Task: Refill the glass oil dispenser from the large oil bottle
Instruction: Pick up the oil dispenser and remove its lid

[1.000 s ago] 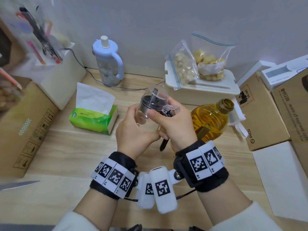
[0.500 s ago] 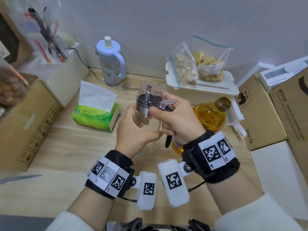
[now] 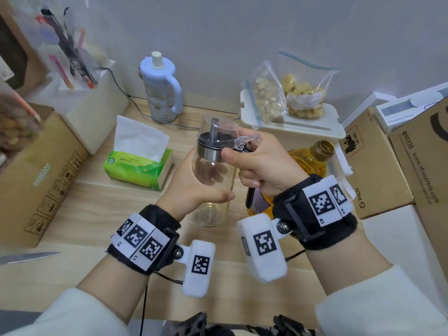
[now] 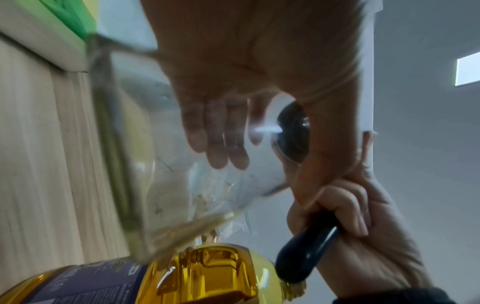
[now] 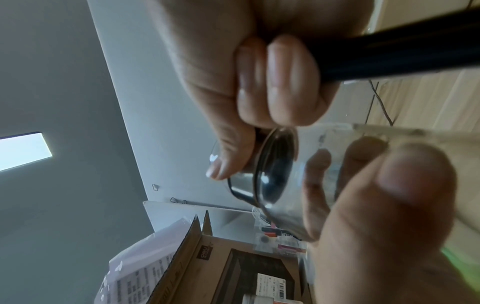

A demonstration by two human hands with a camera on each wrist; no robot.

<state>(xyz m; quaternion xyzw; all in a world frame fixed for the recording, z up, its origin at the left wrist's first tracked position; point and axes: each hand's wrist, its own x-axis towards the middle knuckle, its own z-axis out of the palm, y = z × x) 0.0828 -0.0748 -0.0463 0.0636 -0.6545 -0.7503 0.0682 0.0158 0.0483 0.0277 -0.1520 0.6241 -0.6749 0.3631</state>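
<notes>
The glass oil dispenser [image 3: 213,175] is nearly empty and stands almost upright over the wooden table, its base low by the tabletop. My left hand [image 3: 194,190] wraps its clear body from the left. My right hand [image 3: 261,166] grips the black handle [image 4: 303,255], and its thumb presses the steel collar of the clear-domed lid [image 3: 215,139]. The large oil bottle [image 3: 312,161], uncapped and full of yellow oil, stands just behind the right wrist. The left wrist view shows my left hand's fingers [image 4: 221,133] through the glass and the oil bottle [image 4: 207,273] below.
A green tissue box [image 3: 138,166] lies left of the dispenser. A pale blue water bottle [image 3: 161,90] and a white container [image 3: 315,132] with zip bags stand at the back. Cardboard boxes [image 3: 378,170] crowd the right, a carton [image 3: 41,175] the left. A knife blade [image 3: 26,258] lies front left.
The dispenser has swung from tilted toward me to nearly upright, so its lower body now shows. Both hands keep their hold on it.
</notes>
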